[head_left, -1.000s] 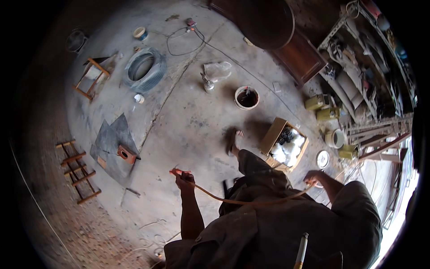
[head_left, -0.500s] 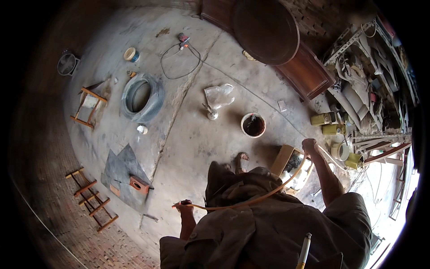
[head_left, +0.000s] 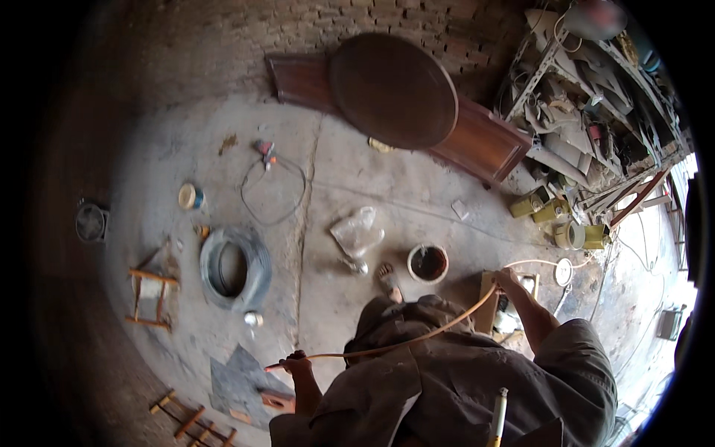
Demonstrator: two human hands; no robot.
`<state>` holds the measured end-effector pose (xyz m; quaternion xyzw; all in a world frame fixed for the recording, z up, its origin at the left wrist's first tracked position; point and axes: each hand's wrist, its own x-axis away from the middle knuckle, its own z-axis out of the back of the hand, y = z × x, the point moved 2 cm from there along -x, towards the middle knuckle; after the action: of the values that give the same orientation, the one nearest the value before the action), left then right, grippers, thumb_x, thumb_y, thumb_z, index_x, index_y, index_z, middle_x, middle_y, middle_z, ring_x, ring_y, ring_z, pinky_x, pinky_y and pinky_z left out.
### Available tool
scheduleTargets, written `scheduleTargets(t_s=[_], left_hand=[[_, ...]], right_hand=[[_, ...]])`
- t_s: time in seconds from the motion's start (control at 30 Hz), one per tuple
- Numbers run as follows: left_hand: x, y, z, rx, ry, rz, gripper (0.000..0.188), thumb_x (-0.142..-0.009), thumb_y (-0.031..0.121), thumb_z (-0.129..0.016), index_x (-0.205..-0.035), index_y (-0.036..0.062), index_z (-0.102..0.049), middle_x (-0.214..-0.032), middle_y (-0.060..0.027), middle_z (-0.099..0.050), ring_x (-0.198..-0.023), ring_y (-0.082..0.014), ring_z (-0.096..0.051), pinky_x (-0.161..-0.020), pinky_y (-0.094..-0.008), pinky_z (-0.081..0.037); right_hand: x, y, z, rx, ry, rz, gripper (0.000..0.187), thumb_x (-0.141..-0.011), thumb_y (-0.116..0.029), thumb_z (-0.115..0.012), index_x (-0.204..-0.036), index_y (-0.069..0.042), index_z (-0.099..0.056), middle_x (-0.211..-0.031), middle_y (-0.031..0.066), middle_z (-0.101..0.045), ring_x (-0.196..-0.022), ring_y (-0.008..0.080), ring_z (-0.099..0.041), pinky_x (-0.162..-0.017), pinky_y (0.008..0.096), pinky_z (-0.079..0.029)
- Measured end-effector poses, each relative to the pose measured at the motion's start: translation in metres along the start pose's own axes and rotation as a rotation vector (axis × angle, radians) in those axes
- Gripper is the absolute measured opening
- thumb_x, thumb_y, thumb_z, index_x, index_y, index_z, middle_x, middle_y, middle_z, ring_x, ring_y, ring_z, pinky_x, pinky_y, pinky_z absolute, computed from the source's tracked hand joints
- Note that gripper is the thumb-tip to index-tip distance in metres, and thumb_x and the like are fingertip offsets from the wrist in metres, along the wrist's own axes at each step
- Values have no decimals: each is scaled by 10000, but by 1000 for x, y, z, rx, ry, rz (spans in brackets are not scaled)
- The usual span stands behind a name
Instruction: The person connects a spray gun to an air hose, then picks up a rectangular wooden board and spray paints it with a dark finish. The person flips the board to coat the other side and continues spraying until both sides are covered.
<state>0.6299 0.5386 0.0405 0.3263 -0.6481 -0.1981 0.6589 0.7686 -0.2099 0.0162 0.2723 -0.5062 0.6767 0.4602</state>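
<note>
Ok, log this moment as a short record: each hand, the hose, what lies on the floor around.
Left hand: closed on the orange hose near its red tip
Right hand: closed on the hose farther along
Hose path: sags between both hands, continues past the right
Floor ahead: round bucket, clear plastic bag
Floor right: cardboard box
Floor left: grey-blue coil, dark sheet

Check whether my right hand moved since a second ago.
Yes: your right hand has moved upward in view against the cardboard box, from beyond its lower right corner to its upper edge.
</note>
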Motion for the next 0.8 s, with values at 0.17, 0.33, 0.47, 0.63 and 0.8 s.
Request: scheduleTargets(t_s=[0.17,0.33,0.47,0.63,0.8], left_hand=[[39,-45,-199,-60,-504,366,438,-990,450,-523,-662,222,-343,-566,46,-281,-515,-151,-323,-489,-323,-334],[198,-106,-333,-401,-827,255,147,-1014,305,-556,-900,261,-474,-704,37,-399,-630,-139,-423,-550,-298,-388],[319,-178,-369,-821,-1143,129,182,-1054,346,-538,-1061,195,-436,-699,17,-456,-554,-165,-531,-475,-355,-476],[414,-227,-424,-1131,-1433,153,167,-1053,153,-498,-1202,107,-438,-753,-64,-567,-544,-186,-584,-494,-377,-529],[383,-319,-505,-979,-1615,391,296,-1011,20,-502,-1259,115,-373,-734,-47,-494,-553,-206,-572,-534,-408,-556]], right_hand=[[-13,-53,6,690,379,263,620,-901,-372,-623,-1389,-23,-464,-1265,319,-611,-1171,459,-621,-915,548,-547],[139,-245,-116,692,73,643,850,-929,-535,-627,-1505,36,-371,-1526,332,-383,-1431,406,-394,-1196,455,-310],[171,-359,-198,239,-145,900,909,-932,-557,-629,-1484,110,-350,-1518,343,-386,-1452,423,-355,-1208,436,-295],[112,-449,-221,262,-285,846,663,-963,-380,-607,-1455,6,-387,-1238,322,-595,-1160,463,-603,-964,488,-492],[-5,-533,-229,159,-160,1029,372,-945,-230,-601,-1220,-15,-471,-1075,259,-561,-1044,442,-569,-923,495,-453]])
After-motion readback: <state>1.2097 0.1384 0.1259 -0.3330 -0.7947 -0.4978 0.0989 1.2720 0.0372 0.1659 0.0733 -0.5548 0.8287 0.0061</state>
